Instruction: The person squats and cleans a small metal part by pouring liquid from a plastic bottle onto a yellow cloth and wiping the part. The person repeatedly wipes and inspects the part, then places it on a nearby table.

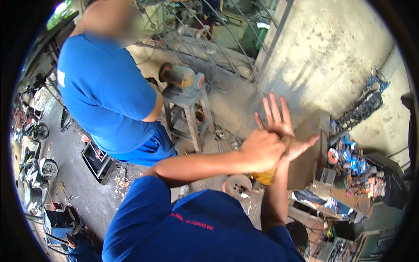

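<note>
My left hand (pixel 263 150) reaches across from the left with its fingers curled, pressed against the base of my right palm. Its fingertips are partly hidden, so I cannot make out what they pinch, if anything. My right hand (pixel 279 122) is raised palm up, fingers spread and thumb pointing right; dark smudges mark the skin. Just below my left hand, beside the right wrist, shows a yellow piece (pixel 264 177) of something; too little of it is visible to name it or tell whether it is held.
A person in blue (pixel 104 96) stands at left, by a bench grinder (pixel 183 78) on a metal stand (pixel 187 102). On the floor lie a round disc (pixel 237 185) and a metal frame (pixel 98 163). Motorbikes (pixel 32 174) stand far left. A cluttered bench (pixel 355 198) is at right.
</note>
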The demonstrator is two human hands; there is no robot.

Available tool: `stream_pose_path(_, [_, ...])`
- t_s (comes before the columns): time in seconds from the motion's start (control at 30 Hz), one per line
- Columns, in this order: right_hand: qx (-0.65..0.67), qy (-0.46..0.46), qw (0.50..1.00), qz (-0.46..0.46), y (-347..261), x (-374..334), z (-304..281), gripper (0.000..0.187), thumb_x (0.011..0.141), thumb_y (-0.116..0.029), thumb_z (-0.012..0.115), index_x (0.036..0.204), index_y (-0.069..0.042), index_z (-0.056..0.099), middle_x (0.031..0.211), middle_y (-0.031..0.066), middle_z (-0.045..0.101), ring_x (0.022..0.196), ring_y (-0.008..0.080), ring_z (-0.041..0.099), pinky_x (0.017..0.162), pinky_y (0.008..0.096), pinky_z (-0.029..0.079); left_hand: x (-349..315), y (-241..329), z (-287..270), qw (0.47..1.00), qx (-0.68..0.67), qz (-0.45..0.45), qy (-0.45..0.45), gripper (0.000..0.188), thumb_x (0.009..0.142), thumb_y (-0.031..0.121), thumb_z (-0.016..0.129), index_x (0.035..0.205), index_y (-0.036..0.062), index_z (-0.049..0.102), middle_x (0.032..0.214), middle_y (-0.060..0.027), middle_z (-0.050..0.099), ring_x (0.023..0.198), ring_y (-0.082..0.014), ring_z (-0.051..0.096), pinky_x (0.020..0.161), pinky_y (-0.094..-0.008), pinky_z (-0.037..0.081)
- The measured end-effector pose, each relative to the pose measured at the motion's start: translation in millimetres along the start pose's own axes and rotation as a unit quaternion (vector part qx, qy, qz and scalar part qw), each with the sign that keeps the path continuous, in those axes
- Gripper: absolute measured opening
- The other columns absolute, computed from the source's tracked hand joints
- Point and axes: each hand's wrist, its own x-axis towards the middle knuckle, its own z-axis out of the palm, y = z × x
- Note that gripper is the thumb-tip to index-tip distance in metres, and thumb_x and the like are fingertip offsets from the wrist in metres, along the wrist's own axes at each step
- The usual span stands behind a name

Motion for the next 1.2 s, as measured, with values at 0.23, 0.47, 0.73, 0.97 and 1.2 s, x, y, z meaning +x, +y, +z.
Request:
stream_pose_path(0.23, [0.199,-0.029,0.978,0.062,25.3,-2.0,12.7,0.129,0.071,-0.100,0.035,0.162,-0.010,0.018,0.166,0.0297,0.013,0.155,0.0438,0.008,0.118,0.0695,0.013,44.4,10.1,-10.2,0.957,0.016,-0.257,0.135,0.055,0.081,0.052,0.067,0.098,-0.0006,0.067,0.088,-0.0387,0.066,0.103,-0.0613,0.062,0.092,-0.0795,0.040])
stream_pose_path(0.47, [0.123,0.027,0.992,-0.004,-33.9,32.6,4.4,0.136,0.067,-0.103,0.036,0.158,-0.001,0.029,0.167,0.0262,0.014,0.157,0.0359,0.008,0.124,0.0610,0.003,-31.1,1.4,13.3,0.996,-0.041,-0.014,-0.077,0.027,0.086,0.024,0.069,0.104,0.0066,0.060,0.065,-0.0140,0.065,0.055,-0.0319,0.067,0.051,-0.0445,0.053])
stream_pose_path(0.73, [0.002,-0.126,0.992,-0.006,-47.6,21.2,1.1,0.151,0.057,-0.109,0.034,0.163,-0.003,0.012,0.167,0.0289,0.005,0.158,0.0371,0.002,0.122,0.0627,0.004,-30.6,-33.0,-20.8,0.959,-0.178,-0.183,0.124,0.021,0.099,0.021,0.063,0.091,0.0019,0.057,0.064,-0.0151,0.060,0.054,-0.0279,0.059,0.056,-0.0392,0.047])
stream_pose_path(0.97, [-0.030,-0.162,0.986,-0.006,-44.3,26.9,-0.3,0.149,0.057,-0.109,0.030,0.164,-0.008,0.010,0.168,0.0281,0.006,0.158,0.0362,0.000,0.122,0.0609,0.002,-4.0,-43.2,-35.7,0.926,-0.186,-0.164,0.286,0.030,0.097,0.023,0.070,0.107,-0.0005,0.054,0.089,-0.0134,0.063,0.080,-0.0206,0.062,0.076,-0.0340,0.050])
stream_pose_path(1.2, [0.023,-0.120,0.993,-0.005,-45.1,25.3,0.9,0.141,0.063,-0.107,0.027,0.164,-0.010,0.013,0.168,0.0273,0.008,0.157,0.0363,0.002,0.122,0.0592,0.001,22.9,-60.8,-32.3,0.875,-0.287,-0.133,0.366,0.053,0.082,0.018,0.088,0.114,-0.0001,0.049,0.102,-0.0079,0.059,0.091,-0.0163,0.058,0.085,-0.0307,0.049])
